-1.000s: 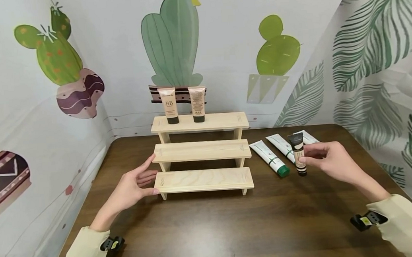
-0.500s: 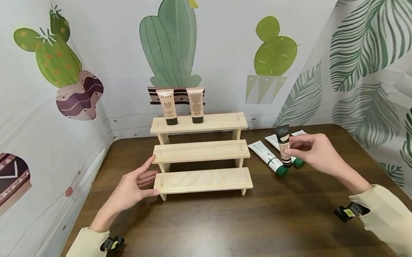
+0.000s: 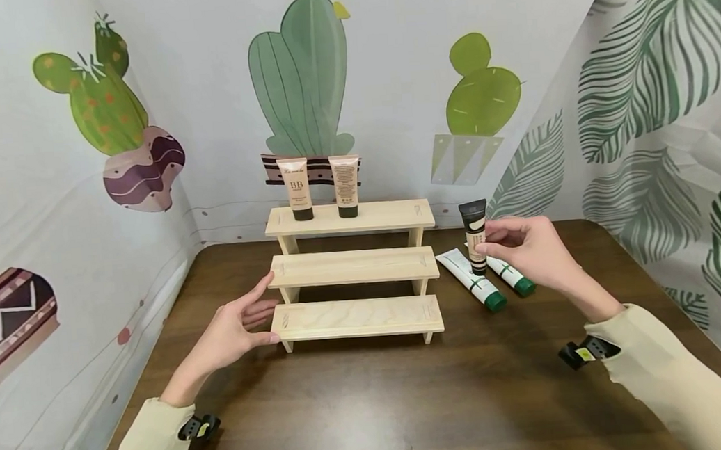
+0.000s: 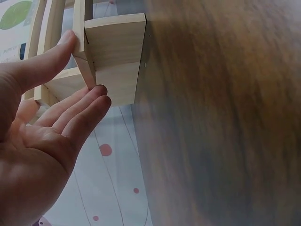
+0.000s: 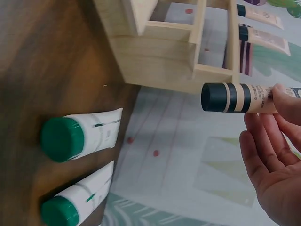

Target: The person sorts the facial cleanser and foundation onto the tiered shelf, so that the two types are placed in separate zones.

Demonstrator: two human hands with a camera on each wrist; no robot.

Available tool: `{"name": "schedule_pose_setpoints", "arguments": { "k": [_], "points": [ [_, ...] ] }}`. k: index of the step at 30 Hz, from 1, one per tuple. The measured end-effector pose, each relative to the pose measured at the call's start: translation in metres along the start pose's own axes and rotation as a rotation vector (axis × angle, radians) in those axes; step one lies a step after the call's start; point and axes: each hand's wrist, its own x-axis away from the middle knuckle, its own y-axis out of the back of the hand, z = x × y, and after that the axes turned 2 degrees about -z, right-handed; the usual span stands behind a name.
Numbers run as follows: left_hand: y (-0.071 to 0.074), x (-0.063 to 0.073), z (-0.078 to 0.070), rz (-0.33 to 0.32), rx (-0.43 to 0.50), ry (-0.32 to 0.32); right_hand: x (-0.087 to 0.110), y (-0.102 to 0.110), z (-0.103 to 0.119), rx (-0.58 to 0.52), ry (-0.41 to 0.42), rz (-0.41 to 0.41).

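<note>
My right hand (image 3: pixel 528 251) pinches a small beige cosmetic tube (image 3: pixel 476 236) with a black end and dark stripes, between thumb and fingers. It is upright, above the white tubes and right of the wooden three-tier display stand (image 3: pixel 357 316). In the right wrist view its black cap (image 5: pixel 214 97) points toward the stand. My left hand (image 3: pixel 230 335) touches the stand's left end, thumb by the lowest tier and index finger at the middle one. Those fingers (image 4: pixel 82 113) look fairly straight in the left wrist view. Two beige BB cream tubes (image 3: pixel 296 189) stand on the top tier, black caps down.
On the brown table (image 3: pixel 373 405), right of the stand, lie white tubes with green caps; one (image 3: pixel 472 281) is nearest the stand, another (image 3: pixel 513 277) partly behind the right hand. A cactus-print cloth (image 3: pixel 394 76) hangs close behind the table.
My right hand has carried the striped beige tube left and upward, over the white tubes toward the stand. The left hand keeps its place at the stand's left end.
</note>
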Motion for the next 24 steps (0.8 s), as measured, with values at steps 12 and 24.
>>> {"name": "schedule_pose_setpoints", "arguments": {
  "k": [12, 24],
  "points": [
    [-0.002, -0.001, 0.003, 0.001, 0.017, 0.010, -0.032, -0.010, 0.025, -0.053, -0.010, -0.005],
    [0.000, -0.001, 0.004, -0.010, 0.008, 0.007, -0.069, -0.027, 0.034, -0.164, -0.012, -0.050]
  ]
}}
